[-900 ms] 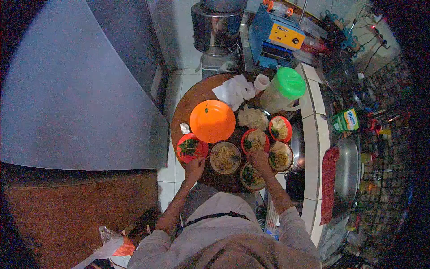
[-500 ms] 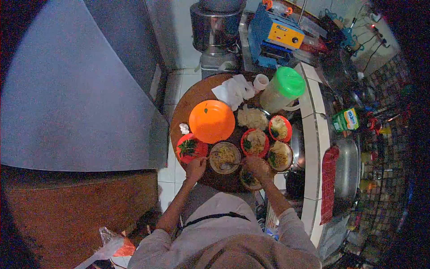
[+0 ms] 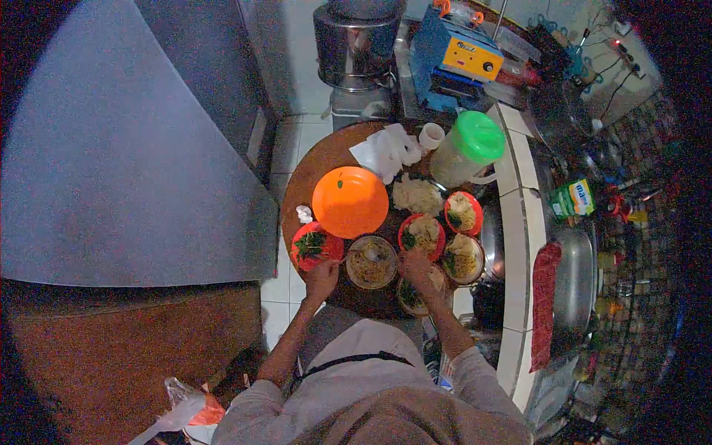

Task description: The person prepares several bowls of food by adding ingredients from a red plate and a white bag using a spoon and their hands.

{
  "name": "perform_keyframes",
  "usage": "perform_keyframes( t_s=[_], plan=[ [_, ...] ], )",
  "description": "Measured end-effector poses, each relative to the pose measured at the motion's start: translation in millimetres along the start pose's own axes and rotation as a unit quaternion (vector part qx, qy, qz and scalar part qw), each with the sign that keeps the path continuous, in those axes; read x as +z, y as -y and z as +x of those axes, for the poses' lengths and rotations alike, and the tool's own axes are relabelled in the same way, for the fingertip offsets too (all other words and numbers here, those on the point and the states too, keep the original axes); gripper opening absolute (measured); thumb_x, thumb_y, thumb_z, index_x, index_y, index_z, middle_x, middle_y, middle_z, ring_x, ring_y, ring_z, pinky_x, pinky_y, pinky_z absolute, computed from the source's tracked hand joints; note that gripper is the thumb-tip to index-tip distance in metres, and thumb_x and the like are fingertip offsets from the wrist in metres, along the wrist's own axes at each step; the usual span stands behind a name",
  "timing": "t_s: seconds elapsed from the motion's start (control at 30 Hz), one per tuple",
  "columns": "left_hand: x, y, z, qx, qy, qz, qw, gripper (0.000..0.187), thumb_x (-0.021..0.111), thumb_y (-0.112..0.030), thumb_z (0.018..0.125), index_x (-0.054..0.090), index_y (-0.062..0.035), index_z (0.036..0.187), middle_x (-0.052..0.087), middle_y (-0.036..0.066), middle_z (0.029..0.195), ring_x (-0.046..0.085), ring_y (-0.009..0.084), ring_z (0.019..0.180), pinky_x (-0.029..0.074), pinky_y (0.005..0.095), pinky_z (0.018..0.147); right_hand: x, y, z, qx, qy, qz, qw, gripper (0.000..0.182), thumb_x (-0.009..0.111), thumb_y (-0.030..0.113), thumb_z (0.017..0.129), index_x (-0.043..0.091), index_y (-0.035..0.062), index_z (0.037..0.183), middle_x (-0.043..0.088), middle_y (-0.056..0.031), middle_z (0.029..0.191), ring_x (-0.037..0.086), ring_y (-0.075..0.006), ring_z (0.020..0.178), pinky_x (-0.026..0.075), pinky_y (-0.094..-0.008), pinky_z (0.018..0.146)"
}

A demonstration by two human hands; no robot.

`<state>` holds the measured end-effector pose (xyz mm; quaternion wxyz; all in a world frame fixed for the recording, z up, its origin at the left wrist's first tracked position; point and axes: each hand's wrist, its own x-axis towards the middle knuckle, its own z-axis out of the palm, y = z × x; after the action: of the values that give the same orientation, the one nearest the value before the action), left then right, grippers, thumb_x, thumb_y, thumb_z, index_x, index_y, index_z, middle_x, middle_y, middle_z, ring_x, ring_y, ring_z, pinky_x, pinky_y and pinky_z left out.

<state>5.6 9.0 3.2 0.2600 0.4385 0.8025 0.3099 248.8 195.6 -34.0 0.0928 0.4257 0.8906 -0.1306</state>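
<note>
A bowl of noodles [image 3: 365,276] stands at the near middle of the round table. My right hand [image 3: 420,271] is closed on a spoon [image 3: 380,254], whose head lies in the upper right of that bowl. At the bowl's left side my left hand [image 3: 322,277] has its fingers pressed together; what they grip is too small to make out. Just above it is a red bowl with green leaves [image 3: 310,243]. Under my right hand, partly hidden, sits another bowl with greens [image 3: 409,294]. A red bowl of noodles and greens [image 3: 423,231] stands just beyond it.
An orange plate [image 3: 350,202] with a leaf lies beyond the noodles. Two more filled bowls, a red one [image 3: 463,212] and a pale one [image 3: 464,259], stand right. Behind are pale food [image 3: 417,195], a green-lidded pitcher [image 3: 475,141], a white cup [image 3: 432,136] and white tissue [image 3: 386,152].
The spoon's head has moved from the lower right of the noodle bowl to its upper right. My right hand has shifted slightly; my left hand has barely moved.
</note>
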Motion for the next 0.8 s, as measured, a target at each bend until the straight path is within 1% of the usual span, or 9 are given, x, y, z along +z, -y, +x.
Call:
perform_keyframes(
  t_s=[0.07,0.2,0.3,0.37,0.4,0.43,0.47,0.7,0.8],
  plan=[
    [11,12,3,0.056,-0.046,-0.048,0.996,0.033,0.052,-0.032,0.095,0.068,-0.0060,0.106,0.069,0.020,0.092,0.066,0.0385,0.088,0.051,0.0481,0.078,8,4,-3,-0.003,-0.039,0.032,0.999,0.028,0.063,0.034,0.082,0.069,0.0083,0.091,0.068,-0.0161,0.081,0.068,-0.0317,0.077,0.055,-0.0460,0.065],
    [10,18,3,0.004,0.007,-0.038,0.999,0.031,0.051,-0.031,0.095,0.067,-0.0066,0.106,0.068,0.020,0.094,0.065,0.0382,0.091,0.051,0.0482,0.080,50,-7,-15,-0.002,-0.095,0.079,0.992,0.030,0.061,0.035,0.086,0.069,0.0063,0.091,0.067,-0.0165,0.078,0.066,-0.0321,0.074,0.055,-0.0450,0.065],
    [3,13,1,0.038,-0.017,-0.033,0.999,0.031,0.050,-0.030,0.095,0.067,-0.0076,0.108,0.068,0.020,0.096,0.066,0.0381,0.091,0.051,0.0484,0.080,99,-42,-6,-0.031,-0.186,-0.052,0.981,0.034,0.059,0.035,0.089,0.068,0.0032,0.084,0.066,-0.0170,0.076,0.065,-0.0315,0.069,0.054,-0.0444,0.062],
    [-6,7,0,0.011,0.013,-0.024,1.000,0.029,0.052,-0.028,0.095,0.067,-0.0082,0.109,0.068,0.019,0.097,0.065,0.0376,0.092,0.051,0.0478,0.080,100,-45,-3,-0.020,-0.082,0.040,0.996,0.035,0.059,0.035,0.091,0.067,0.0022,0.084,0.066,-0.0146,0.075,0.065,-0.0285,0.068,0.052,-0.0448,0.060],
    [-7,7,0,0.012,0.013,-0.025,1.000,0.029,0.052,-0.028,0.095,0.067,-0.0082,0.109,0.068,0.019,0.097,0.065,0.0376,0.092,0.051,0.0478,0.080,88,-40,-7,-0.020,-0.082,0.040,0.996,0.035,0.059,0.035,0.091,0.067,0.0022,0.084,0.066,-0.0146,0.075,0.065,-0.0285,0.068,0.052,-0.0448,0.060],
    [-7,8,0,0.002,0.021,-0.019,1.000,0.029,0.052,-0.028,0.094,0.067,-0.0080,0.108,0.068,0.019,0.097,0.065,0.0378,0.092,0.051,0.0476,0.081,64,-31,-16,0.067,-0.006,0.207,0.976,0.036,0.057,0.036,0.092,0.067,0.0024,0.084,0.066,-0.0145,0.075,0.065,-0.0299,0.068,0.052,-0.0455,0.061],
    [-8,9,0,-0.007,0.029,-0.013,0.999,0.029,0.053,-0.028,0.094,0.067,-0.0078,0.108,0.068,0.019,0.097,0.065,0.0380,0.092,0.051,0.0474,0.081,49,-25,-22,0.151,0.071,0.365,0.916,0.037,0.056,0.037,0.093,0.067,0.0027,0.084,0.066,-0.0144,0.075,0.065,-0.0312,0.069,0.052,-0.0462,0.062],
    [-4,12,1,0.005,0.014,-0.046,0.999,0.029,0.053,-0.029,0.094,0.067,-0.0074,0.109,0.068,0.019,0.099,0.065,0.0374,0.095,0.050,0.0469,0.083,39,-27,-27,0.049,0.007,0.181,0.982,0.037,0.055,0.038,0.093,0.069,0.0035,0.088,0.066,-0.0147,0.076,0.066,-0.0325,0.071,0.052,-0.0467,0.065],
    [-2,14,0,0.052,-0.019,-0.025,0.998,0.029,0.054,-0.029,0.094,0.067,-0.0071,0.109,0.068,0.019,0.098,0.065,0.0370,0.094,0.050,0.0469,0.083,39,-35,-32,-0.002,-0.022,0.085,0.996,0.038,0.055,0.038,0.093,0.069,0.0039,0.090,0.067,-0.0149,0.077,0.066,-0.0331,0.072,0.052,-0.0470,0.066]
  ],
)
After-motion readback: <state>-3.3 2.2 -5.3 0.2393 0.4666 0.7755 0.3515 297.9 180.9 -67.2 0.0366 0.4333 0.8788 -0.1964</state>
